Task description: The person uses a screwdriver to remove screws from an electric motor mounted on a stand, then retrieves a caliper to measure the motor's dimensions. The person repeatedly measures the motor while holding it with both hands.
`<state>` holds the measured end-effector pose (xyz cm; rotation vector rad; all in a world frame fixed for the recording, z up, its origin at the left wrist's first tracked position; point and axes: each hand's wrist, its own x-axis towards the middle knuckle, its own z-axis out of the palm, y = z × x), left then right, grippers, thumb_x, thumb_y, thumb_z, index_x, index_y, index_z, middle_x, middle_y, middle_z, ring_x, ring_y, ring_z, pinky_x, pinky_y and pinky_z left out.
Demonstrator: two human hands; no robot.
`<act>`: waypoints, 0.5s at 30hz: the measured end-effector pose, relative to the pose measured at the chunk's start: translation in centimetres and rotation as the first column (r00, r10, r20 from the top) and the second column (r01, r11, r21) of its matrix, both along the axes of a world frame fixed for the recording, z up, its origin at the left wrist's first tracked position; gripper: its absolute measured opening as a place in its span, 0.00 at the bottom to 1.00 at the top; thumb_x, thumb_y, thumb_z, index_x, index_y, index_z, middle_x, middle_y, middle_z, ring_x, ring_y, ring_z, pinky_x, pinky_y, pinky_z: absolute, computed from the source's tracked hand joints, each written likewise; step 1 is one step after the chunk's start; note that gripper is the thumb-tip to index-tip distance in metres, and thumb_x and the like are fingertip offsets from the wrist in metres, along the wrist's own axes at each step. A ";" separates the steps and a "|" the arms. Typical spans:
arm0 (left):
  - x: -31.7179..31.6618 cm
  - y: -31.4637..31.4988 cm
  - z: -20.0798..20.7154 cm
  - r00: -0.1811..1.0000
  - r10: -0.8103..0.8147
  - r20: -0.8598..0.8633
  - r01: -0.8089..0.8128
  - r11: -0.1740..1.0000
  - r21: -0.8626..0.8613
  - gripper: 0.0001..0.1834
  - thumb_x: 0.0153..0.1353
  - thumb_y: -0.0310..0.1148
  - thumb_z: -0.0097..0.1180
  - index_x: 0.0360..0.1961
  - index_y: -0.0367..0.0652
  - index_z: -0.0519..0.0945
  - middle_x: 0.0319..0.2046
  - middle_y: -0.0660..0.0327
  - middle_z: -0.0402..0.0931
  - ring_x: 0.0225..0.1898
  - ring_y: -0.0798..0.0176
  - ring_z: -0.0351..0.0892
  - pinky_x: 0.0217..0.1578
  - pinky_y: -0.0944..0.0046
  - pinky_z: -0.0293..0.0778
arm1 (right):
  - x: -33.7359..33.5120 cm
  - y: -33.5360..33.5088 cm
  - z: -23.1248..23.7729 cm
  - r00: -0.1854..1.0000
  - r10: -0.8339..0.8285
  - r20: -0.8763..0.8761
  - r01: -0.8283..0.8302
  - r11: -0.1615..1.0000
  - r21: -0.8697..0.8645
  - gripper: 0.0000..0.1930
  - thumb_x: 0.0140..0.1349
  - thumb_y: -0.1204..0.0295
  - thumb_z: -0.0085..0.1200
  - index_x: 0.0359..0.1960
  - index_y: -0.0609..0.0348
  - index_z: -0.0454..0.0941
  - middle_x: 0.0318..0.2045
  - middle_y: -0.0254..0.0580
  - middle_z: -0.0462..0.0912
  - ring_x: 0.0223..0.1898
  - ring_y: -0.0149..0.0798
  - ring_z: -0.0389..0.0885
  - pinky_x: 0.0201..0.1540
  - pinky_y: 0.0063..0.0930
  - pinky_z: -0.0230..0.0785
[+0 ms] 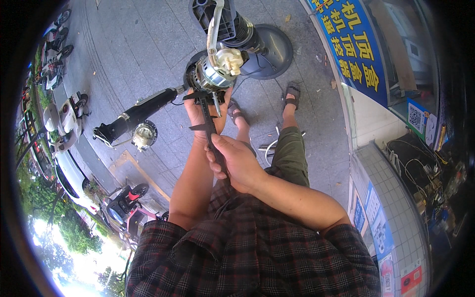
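Observation:
A fan motor (213, 74), silver with a cream plastic gearbox and a thin metal shaft pointing toward me, sits in front of me. My left hand (197, 115) is cupped round its near side, close to the shaft, its fingers partly hidden by the motor and a black caliper (210, 119). The caliper's beam is gripped in my right hand (237, 161), fingers wrapped round it. Its jaws reach up beside the shaft; whether they touch it I cannot tell. A black fan pole (136, 113) extends leftward from near the motor.
A round grey fan base (277, 52) stands just beyond the motor. Another motor (144, 135) lies on the paving below the pole. At right are a blue sign (354, 49) and a tiled counter (396, 198) with tangled cables behind. Scooters (64, 121) and a white car (74, 180) are parked left.

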<state>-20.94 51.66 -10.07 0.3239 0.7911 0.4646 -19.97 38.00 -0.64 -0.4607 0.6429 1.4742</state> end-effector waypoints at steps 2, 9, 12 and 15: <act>0.0 0.0 0.0 1.000 -0.001 -0.004 0.001 1.000 -0.001 0.39 0.64 0.52 0.64 0.72 0.49 0.70 0.71 0.56 0.70 0.73 0.47 0.67 0.75 0.37 0.62 | 0.1 0.0 0.1 1.000 0.000 -0.002 0.000 1.000 -0.002 0.17 0.82 0.56 0.46 0.42 0.56 0.74 0.30 0.31 0.74 0.24 0.26 0.71 0.24 0.22 0.63; 0.1 -0.1 0.2 1.000 -0.001 -0.029 0.001 1.000 0.011 0.39 0.64 0.53 0.64 0.72 0.49 0.70 0.71 0.56 0.71 0.73 0.48 0.67 0.75 0.37 0.63 | 0.1 0.0 0.1 1.000 0.005 0.014 -0.005 1.000 -0.002 0.17 0.82 0.55 0.46 0.42 0.57 0.73 0.29 0.31 0.73 0.24 0.26 0.71 0.24 0.22 0.63; 0.0 0.0 0.1 1.000 -0.003 -0.025 0.003 1.000 0.004 0.39 0.64 0.53 0.64 0.72 0.49 0.70 0.71 0.56 0.71 0.73 0.48 0.67 0.75 0.37 0.63 | 0.1 0.0 0.1 1.000 -0.002 0.012 0.002 1.000 0.003 0.17 0.82 0.55 0.46 0.42 0.57 0.74 0.30 0.31 0.73 0.24 0.26 0.71 0.24 0.22 0.63; -0.1 0.1 -0.1 1.000 0.000 -0.022 -0.001 1.000 -0.012 0.38 0.64 0.53 0.64 0.72 0.49 0.71 0.71 0.56 0.71 0.73 0.48 0.67 0.75 0.37 0.63 | 0.0 0.0 0.1 1.000 -0.001 0.008 0.001 1.000 -0.008 0.17 0.82 0.55 0.46 0.42 0.57 0.74 0.30 0.31 0.73 0.24 0.26 0.71 0.24 0.22 0.63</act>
